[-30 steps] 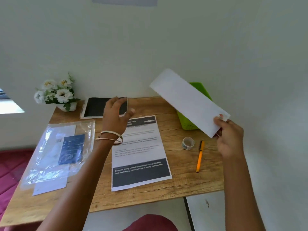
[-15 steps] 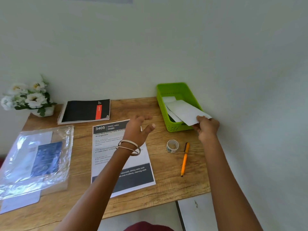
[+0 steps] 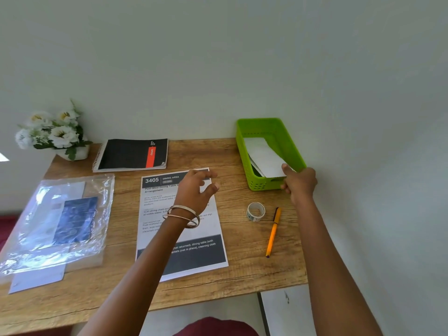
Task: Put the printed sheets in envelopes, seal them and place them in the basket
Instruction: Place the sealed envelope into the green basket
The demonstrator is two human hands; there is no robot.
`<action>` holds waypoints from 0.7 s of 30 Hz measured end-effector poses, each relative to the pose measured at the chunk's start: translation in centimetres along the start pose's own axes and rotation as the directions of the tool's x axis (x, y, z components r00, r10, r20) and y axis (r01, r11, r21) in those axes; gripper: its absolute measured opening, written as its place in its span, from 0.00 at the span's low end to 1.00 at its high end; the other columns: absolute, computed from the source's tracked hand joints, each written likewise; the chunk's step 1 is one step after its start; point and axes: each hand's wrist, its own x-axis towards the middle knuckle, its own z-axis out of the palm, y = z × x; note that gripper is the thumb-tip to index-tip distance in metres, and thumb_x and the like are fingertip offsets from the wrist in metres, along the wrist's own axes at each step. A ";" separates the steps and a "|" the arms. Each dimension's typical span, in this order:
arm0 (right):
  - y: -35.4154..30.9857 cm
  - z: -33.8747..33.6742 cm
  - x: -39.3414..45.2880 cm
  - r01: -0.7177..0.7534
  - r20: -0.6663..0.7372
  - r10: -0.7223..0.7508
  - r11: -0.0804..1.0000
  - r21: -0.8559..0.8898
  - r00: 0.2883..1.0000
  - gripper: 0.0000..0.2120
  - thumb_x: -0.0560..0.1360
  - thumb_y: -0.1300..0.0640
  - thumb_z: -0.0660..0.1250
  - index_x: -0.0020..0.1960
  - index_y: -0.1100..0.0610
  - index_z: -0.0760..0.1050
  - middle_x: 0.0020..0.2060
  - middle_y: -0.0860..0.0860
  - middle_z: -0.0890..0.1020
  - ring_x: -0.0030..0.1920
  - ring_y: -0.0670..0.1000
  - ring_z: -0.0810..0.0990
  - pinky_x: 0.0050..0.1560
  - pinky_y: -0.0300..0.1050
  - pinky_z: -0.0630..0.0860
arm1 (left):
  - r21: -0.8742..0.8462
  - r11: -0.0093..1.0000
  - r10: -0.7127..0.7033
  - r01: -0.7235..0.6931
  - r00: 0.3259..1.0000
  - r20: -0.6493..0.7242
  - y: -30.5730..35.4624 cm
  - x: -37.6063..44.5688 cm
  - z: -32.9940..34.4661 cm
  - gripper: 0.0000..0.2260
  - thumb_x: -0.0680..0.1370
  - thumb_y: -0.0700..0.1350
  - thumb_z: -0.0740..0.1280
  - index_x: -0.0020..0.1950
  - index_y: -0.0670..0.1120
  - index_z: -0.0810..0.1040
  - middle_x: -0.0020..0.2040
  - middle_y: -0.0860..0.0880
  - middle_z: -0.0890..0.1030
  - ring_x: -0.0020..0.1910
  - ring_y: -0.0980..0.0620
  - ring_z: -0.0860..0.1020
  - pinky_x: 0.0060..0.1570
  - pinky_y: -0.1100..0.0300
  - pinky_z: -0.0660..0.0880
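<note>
Near the table edge, the printed sheet (image 3: 180, 224) lies flat, not yet in an envelope. Above it the left hand (image 3: 194, 192) hovers, fingers loosely spread, holding nothing. Farther right, the right hand (image 3: 299, 184) has lowered the envelope (image 3: 264, 157) into the green basket (image 3: 271, 185), fingers still at its corner — one delivered.

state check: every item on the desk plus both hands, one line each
envelope: lying in basket
basket: upright, holds envelopes
printed sheet: flat, unfolded
tape roll: on its side
pen: lying flat
notebook: closed
left hand: hovering, empty
right hand: touching envelope's near end
</note>
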 end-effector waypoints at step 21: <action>5.8 6.3 -14.6 0.328 0.499 -0.197 0.926 -0.188 0.844 0.11 0.74 0.52 0.70 0.51 0.58 0.76 0.46 0.56 0.81 0.47 0.56 0.79 0.45 0.47 0.78 | -0.299 0.840 -0.521 0.454 0.827 -0.209 -8.4 -5.3 -6.5 0.13 0.76 0.43 0.67 0.60 0.45 0.75 0.52 0.46 0.80 0.49 0.47 0.78 0.49 0.54 0.75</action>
